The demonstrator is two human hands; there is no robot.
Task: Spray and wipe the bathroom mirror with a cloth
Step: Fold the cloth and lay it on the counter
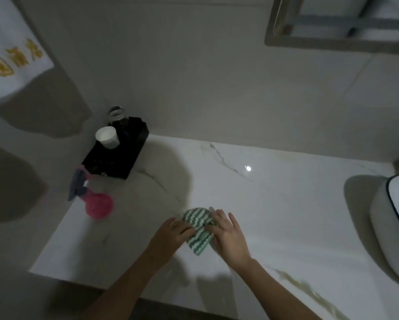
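Observation:
A green and white striped cloth (197,227) lies folded on the white marble counter (274,204), near its front edge. My left hand (172,234) rests on the cloth's left side, its fingers laid over the fabric. My right hand (228,236) lies flat on the cloth's right side with fingers spread. A pink spray bottle (97,202) with a grey trigger head stands at the counter's left end, well apart from both hands. The lower corner of the framed mirror (332,26) shows at the top right.
A black tray (124,153) at the back left holds a white paper cup (107,137) and a glass jar (116,114). A white basin (392,227) sits at the right edge. A white towel with gold lettering (11,56) hangs on the left.

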